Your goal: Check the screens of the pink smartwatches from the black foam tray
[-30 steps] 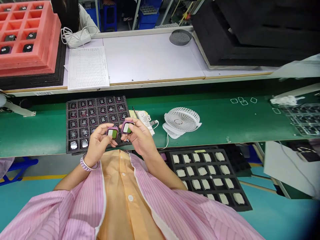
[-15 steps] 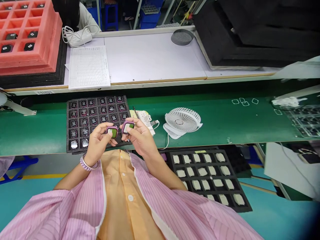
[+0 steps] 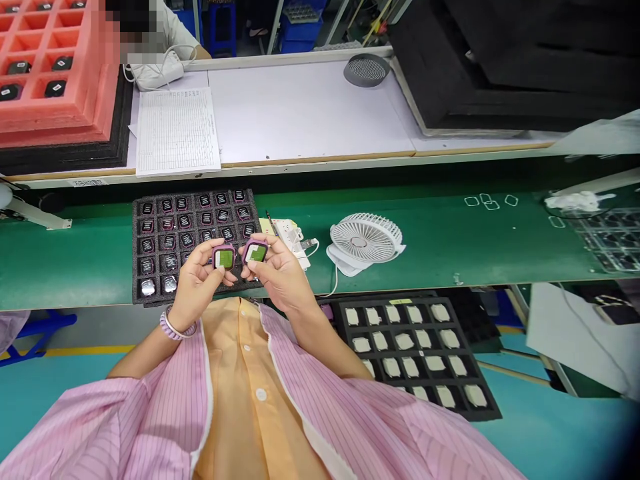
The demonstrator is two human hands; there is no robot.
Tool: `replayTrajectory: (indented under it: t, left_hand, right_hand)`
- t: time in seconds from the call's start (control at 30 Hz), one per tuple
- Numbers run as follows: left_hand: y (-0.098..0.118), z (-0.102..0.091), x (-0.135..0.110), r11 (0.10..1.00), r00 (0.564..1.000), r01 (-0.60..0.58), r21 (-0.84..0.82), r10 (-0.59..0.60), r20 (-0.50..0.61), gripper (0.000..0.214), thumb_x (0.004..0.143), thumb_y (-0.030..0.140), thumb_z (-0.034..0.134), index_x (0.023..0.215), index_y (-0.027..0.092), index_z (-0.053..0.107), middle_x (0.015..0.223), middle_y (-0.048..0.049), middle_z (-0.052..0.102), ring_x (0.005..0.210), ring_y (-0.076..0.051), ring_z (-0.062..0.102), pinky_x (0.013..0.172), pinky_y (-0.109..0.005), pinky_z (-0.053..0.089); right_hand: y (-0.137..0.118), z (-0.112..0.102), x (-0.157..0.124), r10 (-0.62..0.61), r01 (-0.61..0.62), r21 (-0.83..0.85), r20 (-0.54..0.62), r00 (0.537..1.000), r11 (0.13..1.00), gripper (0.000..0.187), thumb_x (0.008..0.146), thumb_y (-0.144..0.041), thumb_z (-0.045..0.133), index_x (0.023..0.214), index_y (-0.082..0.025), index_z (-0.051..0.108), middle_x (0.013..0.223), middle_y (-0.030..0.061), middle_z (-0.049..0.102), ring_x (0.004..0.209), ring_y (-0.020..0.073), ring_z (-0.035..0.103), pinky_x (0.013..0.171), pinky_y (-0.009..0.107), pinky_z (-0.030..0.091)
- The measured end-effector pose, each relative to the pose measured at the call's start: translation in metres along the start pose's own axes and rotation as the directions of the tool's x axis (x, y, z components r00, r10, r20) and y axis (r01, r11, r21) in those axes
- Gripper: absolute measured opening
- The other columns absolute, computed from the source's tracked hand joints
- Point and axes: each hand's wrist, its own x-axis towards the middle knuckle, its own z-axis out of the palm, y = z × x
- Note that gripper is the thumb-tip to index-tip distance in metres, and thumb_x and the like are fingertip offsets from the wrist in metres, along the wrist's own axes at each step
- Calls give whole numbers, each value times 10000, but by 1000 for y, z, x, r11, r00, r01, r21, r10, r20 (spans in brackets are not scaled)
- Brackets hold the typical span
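Two purple-framed watch cases are held side by side, with their faces turned up towards me. My left hand [image 3: 200,273] pinches one watch case [image 3: 225,259] between thumb and fingers; its face looks green and pale. In my right hand [image 3: 280,273] is the other watch case [image 3: 257,252], tilted, its face also green and white, with the thumb at its lower edge. Both are above the near right part of a dark grey foam tray [image 3: 156,256], whose compartments hold several similar dark watch cases with purple edges. My hands partly cover that tray.
A white fan [image 3: 363,243] stands right of the tray, beside a white power strip [image 3: 293,240]. Below the bench edge lies a black tray [image 3: 415,343] of pale wrapped pieces. Paper forms [image 3: 177,133] and red foam trays [image 3: 85,107] occupy the shelf; a person sits behind it.
My thumbs have shifted towards the lower edges of the watch cases, so more of both faces shows. The person behind the shelf has moved slightly.
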Motion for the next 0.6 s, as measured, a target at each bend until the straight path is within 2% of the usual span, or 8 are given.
replayTrajectory:
  t: [0.23,0.4,0.6]
  left_hand:
    - [1,1,0,1000,1000,-3,4,3,14,491,833,138,705,1307,192,589,1180,-71,715,728,-103,739,703,-225,655]
    - [-1,0,-1,1000,999,13,-4,-13,42,464,818,141,689,1275,187,621,1177,-71,731,701,-108,739,669,-228,656]
    - [-2,0,-1,999,999,31,-13,-31,45,463,799,148,666,1259,194,640,1145,-58,734,683,-128,749,634,-242,657]
  right_hand:
    - [-3,1,-2,16,-16,-1,8,1000,1000,529,709,-190,842,1172,-253,594,1049,12,747,649,135,689,613,260,569]
    - [-3,-1,-1,25,-24,35,-16,1000,999,414,780,-324,832,1115,-237,605,918,-8,728,591,130,654,575,260,553]
    - [-4,-2,1,36,-35,27,-43,998,999,449,774,-440,874,1071,-237,606,833,-26,714,512,117,599,514,245,521]
